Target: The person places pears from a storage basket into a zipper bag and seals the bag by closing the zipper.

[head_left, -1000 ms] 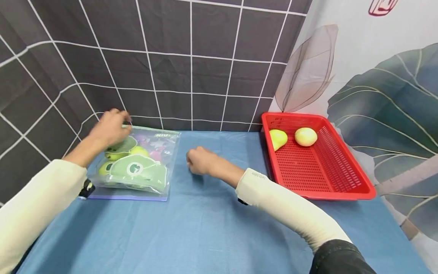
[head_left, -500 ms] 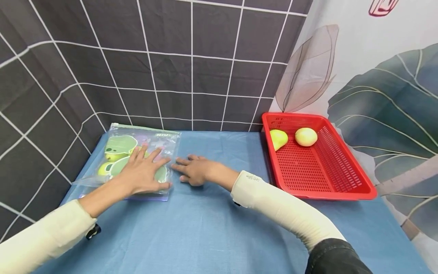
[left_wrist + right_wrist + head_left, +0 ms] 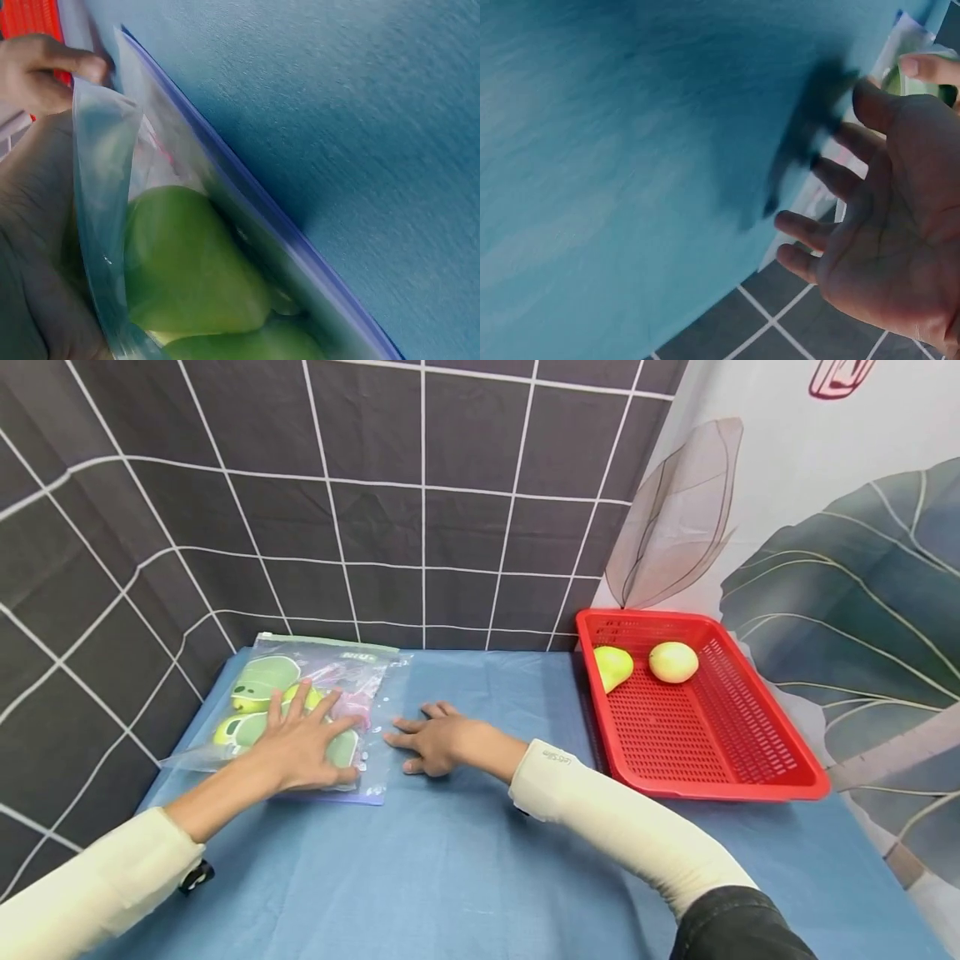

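A clear zip bag with green and pink print lies on the left of the table. Several yellow-green pears are inside it; one pear shows large in the left wrist view, beside the bag's purple edge strip. My left hand rests on the bag's front half, fingers spread, and hides part of the print. Close to the bag's right edge is my right hand, fingers apart and extended toward it. In the right wrist view, the right hand's palm shows, holding nothing.
A red plastic basket stands at the right, with a pear and a round pale-yellow fruit in it. Blue cloth covers the table. A dark grid-patterned curtain hangs behind.
My left hand has moved from the bag's far left corner onto its front middle. My right hand has uncurled its fingers. The bag's right edge now spreads farther right.
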### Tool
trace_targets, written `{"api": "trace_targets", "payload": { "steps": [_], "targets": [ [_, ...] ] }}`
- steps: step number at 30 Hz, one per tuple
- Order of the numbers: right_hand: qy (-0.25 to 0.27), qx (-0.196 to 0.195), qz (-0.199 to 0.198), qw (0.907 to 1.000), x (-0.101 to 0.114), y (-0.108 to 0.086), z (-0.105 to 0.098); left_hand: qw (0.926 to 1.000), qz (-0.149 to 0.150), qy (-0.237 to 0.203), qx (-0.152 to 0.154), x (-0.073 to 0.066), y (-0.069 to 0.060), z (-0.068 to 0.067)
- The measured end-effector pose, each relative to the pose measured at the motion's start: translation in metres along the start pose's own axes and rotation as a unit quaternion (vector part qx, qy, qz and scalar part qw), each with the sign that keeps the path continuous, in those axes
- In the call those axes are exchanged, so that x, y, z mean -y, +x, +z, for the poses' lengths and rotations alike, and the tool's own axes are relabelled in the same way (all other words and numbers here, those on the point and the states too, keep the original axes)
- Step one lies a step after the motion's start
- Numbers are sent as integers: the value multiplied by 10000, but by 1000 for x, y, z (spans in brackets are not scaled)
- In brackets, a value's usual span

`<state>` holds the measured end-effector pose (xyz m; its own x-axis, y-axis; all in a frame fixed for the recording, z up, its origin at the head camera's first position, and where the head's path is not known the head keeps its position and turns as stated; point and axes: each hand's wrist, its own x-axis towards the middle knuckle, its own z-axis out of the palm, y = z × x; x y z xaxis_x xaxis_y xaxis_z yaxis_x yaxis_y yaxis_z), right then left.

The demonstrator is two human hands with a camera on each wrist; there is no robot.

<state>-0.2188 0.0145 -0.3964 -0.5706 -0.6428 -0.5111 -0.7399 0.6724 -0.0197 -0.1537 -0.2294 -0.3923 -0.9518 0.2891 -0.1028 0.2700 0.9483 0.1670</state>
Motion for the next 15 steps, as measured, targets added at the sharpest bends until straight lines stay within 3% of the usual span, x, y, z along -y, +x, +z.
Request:
{"api": "trace_targets", "payload": {
  "steps": [8, 15],
  "targets": [
    [-117, 600, 351, 9975, -12, -28, -6, 9999, -102, -49, 64, 6, 6, 0],
    [-83, 1319, 741, 9885, -15, -44, -21, 9996, -229, -84, 154, 7, 5, -2]
  ]
}}
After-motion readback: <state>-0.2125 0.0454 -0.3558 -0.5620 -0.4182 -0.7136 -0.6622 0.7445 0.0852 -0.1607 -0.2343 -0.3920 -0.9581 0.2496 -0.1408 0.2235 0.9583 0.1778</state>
